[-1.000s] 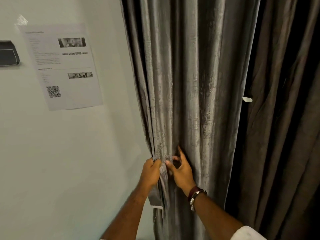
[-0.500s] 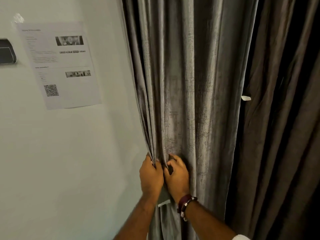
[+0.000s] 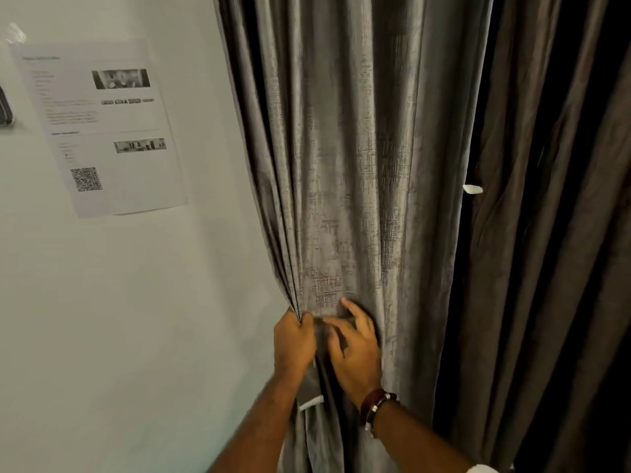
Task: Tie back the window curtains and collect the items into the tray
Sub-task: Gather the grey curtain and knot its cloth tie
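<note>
A grey textured curtain (image 3: pixel 355 172) hangs bunched in folds beside the white wall. My left hand (image 3: pixel 293 343) grips the curtain's left edge, fingers curled round the gathered fabric. A grey tie-back strap (image 3: pixel 309 387) with a white end hangs down below that hand. My right hand (image 3: pixel 356 349), a dark red bracelet at its wrist, lies against the front of the folds right next to the left hand; its fingers look spread, and motion blur hides whether they pinch anything. No tray is in view.
A darker brown curtain (image 3: pixel 546 233) hangs to the right, with a small white tab (image 3: pixel 473 189) at its edge. A printed paper sheet (image 3: pixel 102 128) with a QR code is stuck on the wall at left. A dark object (image 3: pixel 4 107) sits at the far left edge.
My right hand has shifted a little to the right and its fingers have spread out over the folds. The left hand keeps its grip on the curtain edge.
</note>
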